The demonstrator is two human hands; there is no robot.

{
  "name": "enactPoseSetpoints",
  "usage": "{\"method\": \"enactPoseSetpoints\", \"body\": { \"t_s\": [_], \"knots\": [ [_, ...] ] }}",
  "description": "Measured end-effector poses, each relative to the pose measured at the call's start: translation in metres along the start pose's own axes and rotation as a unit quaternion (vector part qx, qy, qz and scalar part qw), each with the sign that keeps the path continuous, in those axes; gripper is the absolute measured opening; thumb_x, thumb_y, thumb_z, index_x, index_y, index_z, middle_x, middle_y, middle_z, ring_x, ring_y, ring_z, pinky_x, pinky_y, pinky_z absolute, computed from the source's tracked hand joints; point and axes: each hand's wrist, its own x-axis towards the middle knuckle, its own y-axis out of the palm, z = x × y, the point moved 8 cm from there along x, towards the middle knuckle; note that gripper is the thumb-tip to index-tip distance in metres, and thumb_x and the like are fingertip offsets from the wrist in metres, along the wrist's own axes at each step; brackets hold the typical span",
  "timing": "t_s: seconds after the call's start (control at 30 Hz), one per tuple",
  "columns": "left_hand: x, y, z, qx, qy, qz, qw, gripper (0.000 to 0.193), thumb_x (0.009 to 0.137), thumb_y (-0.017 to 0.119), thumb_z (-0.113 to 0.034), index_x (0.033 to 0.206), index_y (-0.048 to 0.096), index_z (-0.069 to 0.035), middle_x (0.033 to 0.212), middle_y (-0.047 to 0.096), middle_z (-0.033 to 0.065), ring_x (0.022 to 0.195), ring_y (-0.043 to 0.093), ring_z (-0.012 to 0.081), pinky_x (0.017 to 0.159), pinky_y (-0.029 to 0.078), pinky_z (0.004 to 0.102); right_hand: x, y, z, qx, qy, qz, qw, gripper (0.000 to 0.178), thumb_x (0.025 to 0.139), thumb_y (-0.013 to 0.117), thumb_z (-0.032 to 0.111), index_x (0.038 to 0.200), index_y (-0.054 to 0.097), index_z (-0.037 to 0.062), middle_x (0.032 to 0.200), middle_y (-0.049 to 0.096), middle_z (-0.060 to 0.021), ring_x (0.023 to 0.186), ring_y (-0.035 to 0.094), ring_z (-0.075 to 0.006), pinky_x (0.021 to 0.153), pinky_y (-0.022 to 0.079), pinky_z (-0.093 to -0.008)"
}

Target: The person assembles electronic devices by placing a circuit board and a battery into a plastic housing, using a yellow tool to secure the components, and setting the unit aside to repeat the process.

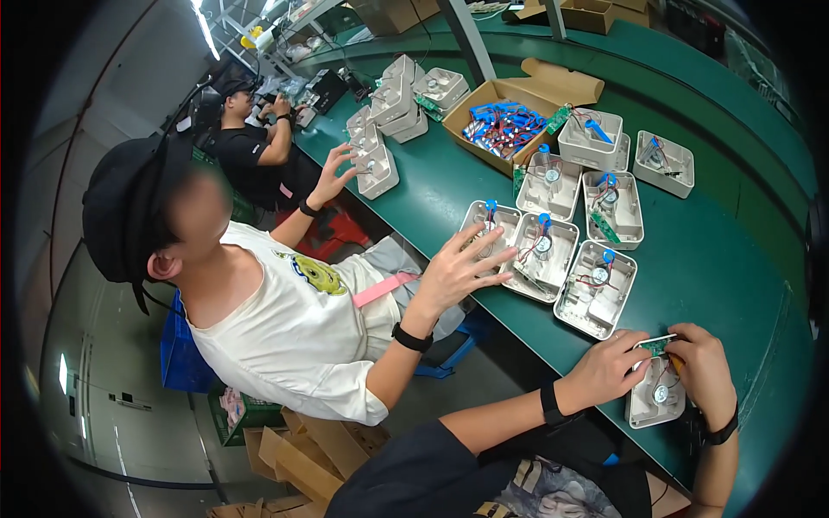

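A white plastic housing sits near the table's front edge at the lower right, with a round silver speaker and wires inside. A green circuit board lies at its far end. My left hand is closed, its fingertips pinching the board's left side. At the board's right edge, my right hand is curled with fingers bent. Under its fingers shows a small orange-yellow piece, too covered to name; what this hand grips is hidden.
Several similar housings with speakers and blue cylindrical cells stand ahead on the green table. Farther off is a cardboard box of blue cells. A co-worker in a white shirt reaches over the housings at left; another person works beyond.
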Motion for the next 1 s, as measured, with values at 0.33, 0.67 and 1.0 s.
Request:
{"method": "enactPoseSetpoints", "body": {
  "t_s": [0.33, 0.67, 1.0],
  "knots": [
    [-0.005, 0.008, -0.019, 0.014, 0.028, -0.002, 1.0, 0.016, 0.09, 0.076, -0.006, 0.104, 0.073, 0.001, 0.119, 0.069, 0.0172, 0.105, 0.07, 0.0364, 0.088, 0.059, 0.0431, -0.014, -0.01, -0.001, -0.009, -0.036, 0.067, 0.997, 0.021, 0.082, 0.076, 0.0, 0.102, 0.08, 0.0015, 0.123, 0.074, -0.0173, 0.113, 0.071, -0.0384, 0.097, 0.059, -0.045],
    [0.027, 0.101, 0.002, 0.134, 0.042, 0.049, 0.989, 0.013, 0.084, 0.078, -0.008, 0.096, 0.077, -0.005, 0.107, 0.075, 0.0168, 0.098, 0.071, 0.0357, 0.084, 0.059, 0.0455, -0.083, -0.017, -0.153, 0.092, -0.06, 0.059, 0.992, 0.046, 0.101, 0.068, 0.014, 0.146, 0.064, 0.0057, 0.146, 0.064, -0.0195, 0.137, 0.06, -0.0387, 0.117, 0.048, -0.046],
    [0.026, 0.177, -0.03, 0.089, 0.066, 0.063, 0.992, 0.009, 0.084, 0.076, -0.003, 0.092, 0.074, 0.001, 0.095, 0.064, 0.0153, 0.086, 0.063, 0.036, 0.075, 0.052, 0.045, -0.14, -0.036, -0.203, -0.097, 0.063, 0.051, 0.992, 0.041, 0.093, 0.073, 0.011, 0.134, 0.072, 0.0066, 0.122, 0.072, -0.0121, 0.114, 0.068, -0.0316, 0.1, 0.055, -0.0427]
  ]
}}
